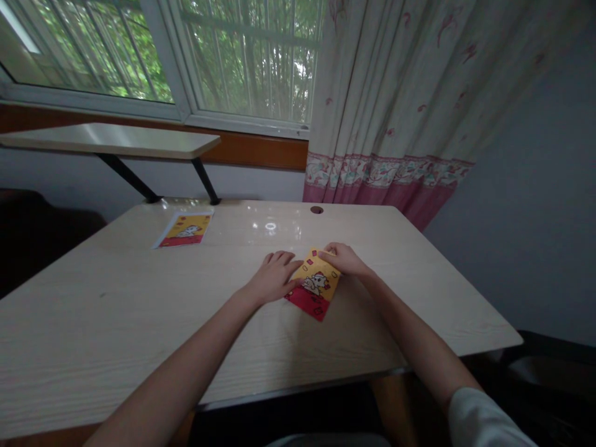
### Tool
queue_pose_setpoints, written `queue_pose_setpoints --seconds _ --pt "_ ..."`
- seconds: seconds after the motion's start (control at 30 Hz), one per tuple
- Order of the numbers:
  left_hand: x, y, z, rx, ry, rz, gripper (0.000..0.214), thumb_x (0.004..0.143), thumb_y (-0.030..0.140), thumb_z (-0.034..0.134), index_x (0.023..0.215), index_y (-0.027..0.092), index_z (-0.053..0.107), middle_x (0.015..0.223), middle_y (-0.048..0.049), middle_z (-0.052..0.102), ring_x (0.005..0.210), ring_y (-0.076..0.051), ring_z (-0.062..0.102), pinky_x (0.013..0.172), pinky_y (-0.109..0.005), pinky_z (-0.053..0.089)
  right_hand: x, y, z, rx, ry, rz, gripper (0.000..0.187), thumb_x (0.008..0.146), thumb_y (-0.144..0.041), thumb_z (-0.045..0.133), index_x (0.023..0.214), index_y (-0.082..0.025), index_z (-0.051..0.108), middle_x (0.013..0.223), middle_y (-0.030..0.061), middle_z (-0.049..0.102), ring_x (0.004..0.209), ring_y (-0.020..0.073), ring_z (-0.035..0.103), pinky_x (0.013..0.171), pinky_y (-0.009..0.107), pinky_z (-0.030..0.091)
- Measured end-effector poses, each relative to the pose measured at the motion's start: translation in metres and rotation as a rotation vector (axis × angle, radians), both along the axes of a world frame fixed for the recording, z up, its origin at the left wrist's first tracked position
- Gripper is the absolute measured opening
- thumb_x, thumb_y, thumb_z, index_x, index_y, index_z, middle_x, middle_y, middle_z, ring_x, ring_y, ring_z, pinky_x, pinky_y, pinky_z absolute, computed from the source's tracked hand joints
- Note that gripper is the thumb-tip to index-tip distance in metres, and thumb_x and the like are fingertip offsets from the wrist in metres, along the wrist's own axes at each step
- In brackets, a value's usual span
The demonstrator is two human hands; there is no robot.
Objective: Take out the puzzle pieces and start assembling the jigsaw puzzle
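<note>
Yellow and red cover the cartoon card (320, 285), on or just above the desk (162, 298). The right hand (347, 258) pinches its top edge; the left hand (272, 277), fingers spread, touches its left edge. If the 2 pull different ways, it might bend or slip. I can't read any words or brands.
</note>
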State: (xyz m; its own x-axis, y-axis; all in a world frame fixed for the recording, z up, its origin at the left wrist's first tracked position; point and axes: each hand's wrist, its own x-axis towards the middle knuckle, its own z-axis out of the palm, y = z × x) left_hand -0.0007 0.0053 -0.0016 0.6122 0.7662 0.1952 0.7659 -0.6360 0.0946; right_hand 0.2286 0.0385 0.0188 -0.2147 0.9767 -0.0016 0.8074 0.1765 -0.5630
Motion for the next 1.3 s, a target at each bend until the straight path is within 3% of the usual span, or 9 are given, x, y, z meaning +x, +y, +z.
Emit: queue_pose_setpoints --seconds 0.2,0.3,0.4,0.5,0.6,0.77,0.93,1.13,1.3 --pt "-0.001 0.002 -0.005 -0.027 -0.087 0.012 0.048 0.087 0.049 0.050 0.128 0.024 0.052 0.124 -0.0113 0.054 0.116 -0.030 0.045 0.097 -0.046 0.034 -0.005 0.005 -0.013 0.069 0.118 0.005 0.022 0.077 -0.036 0.062 0.086 -0.017 0.067 0.087 0.0059 0.069 0.080 0.0183 0.062 0.072 0.028 0.045" --pt "0.000 0.002 -0.002 -0.082 -0.191 0.071 0.048 0.086 0.048 0.050 0.124 0.020 0.054 0.124 -0.0117 0.055 0.113 -0.030 0.047 0.096 -0.046 0.035 -0.006 0.009 -0.018 0.065 0.406 -0.028 0.024 0.074 -0.038 0.062 0.083 -0.016 0.065 0.080 0.0044 0.068 0.073 0.0174 0.061 0.066 0.027 0.047" --pt "0.002 0.004 0.001 -0.167 -0.325 0.099 0.041 0.082 0.048 0.055 0.107 0.017 0.063 0.113 -0.0116 0.062 0.104 -0.029 0.054 0.092 -0.045 0.039 -0.009 0.011 -0.021 -0.005 0.743 -0.076 0.031 0.069 -0.044 0.065 0.082 -0.016 0.061 0.075 0.0029 0.067 0.065 0.0165 0.061 0.058 0.027 0.048" --pt "0.005 0.005 0.002 -0.378 -0.604 0.103 0.031 0.077 0.043 0.061 0.092 0.015 0.065 0.091 -0.0088 0.068 0.084 -0.024 0.060 0.078 -0.037 0.046 -0.014 0.010 -0.022 -0.080 0.961 -0.087 0.036 0.064 -0.046 0.070 0.082 -0.016 0.060 0.075 0.0025 0.067 0.064 0.0160 0.061 0.060 0.027 0.049" --pt "0.010 0.004 0.001 -0.678 -1.028 0.110 0.030 0.071 0.039 0.068 0.087 0.014 0.062 0.081 -0.0062 0.069 0.070 -0.019 0.062 0.063 -0.029 0.048 -0.018 0.009 -0.024 -0.181 1.103 -0.088 0.038 0.063 -0.046 0.073 0.083 -0.017 0.059 0.075 0.0021 0.068 0.065 0.0161 0.063 0.063 0.028 0.051" --pt "0.017 0.001 0.007 -0.941 -1.503 0.241 0.034 0.057 0.026 0.081 0.080 0.013 0.060 0.075 -0.0040 0.069 0.061 -0.014 0.064 0.061 -0.026 0.052 -0.024 0.005 -0.022 -0.378 1.320 -0.083 0.031 0.066 -0.033 0.074 0.087 -0.019 0.056 0.079 0.0020 0.070 0.068 0.0167 0.066 0.067 0.030 0.054" --pt "0.015 0.003 0.013 -0.993 -1.692 0.428 0.034 0.051 0.015 0.082 0.078 0.011 0.061 0.072 -0.0061 0.070 0.060 -0.015 0.066 0.062 -0.026 0.055 -0.028 0.001 -0.018 -0.452 1.421 -0.032 0.031 0.066 -0.017 0.071 0.095 -0.019 0.058 0.088 0.0024 0.071 0.077 0.0166 0.068 0.071 0.029 0.056" --pt "0.010 0.008 0.010 -0.984 -1.712 0.475 0.029 0.052 0.016 0.081 0.073 0.009 0.063 0.069 -0.0074 0.069 0.055 -0.014 0.064 0.056 -0.024 0.055 -0.027 0.002 -0.017 -0.447 1.430 -0.076 0.013 0.073 -0.020 0.065 0.084 -0.018 0.059 0.081 0.0035 0.071 0.070 0.0159 0.067 0.065 0.027 0.056" --pt "0.012 0.007 0.012 -0.898 -1.772 0.501 0.034 0.049 0.019 0.081 0.076 0.010 0.061 0.069 -0.0075 0.069 0.057 -0.016 0.065 0.060 -0.028 0.056 -0.028 0.001 -0.016 -0.454 1.383 -0.127 0.011 0.073 -0.020 0.063 0.083 -0.017 0.061 0.072 0.0019 0.070 0.063 0.0155 0.065 0.058 0.026 0.054"
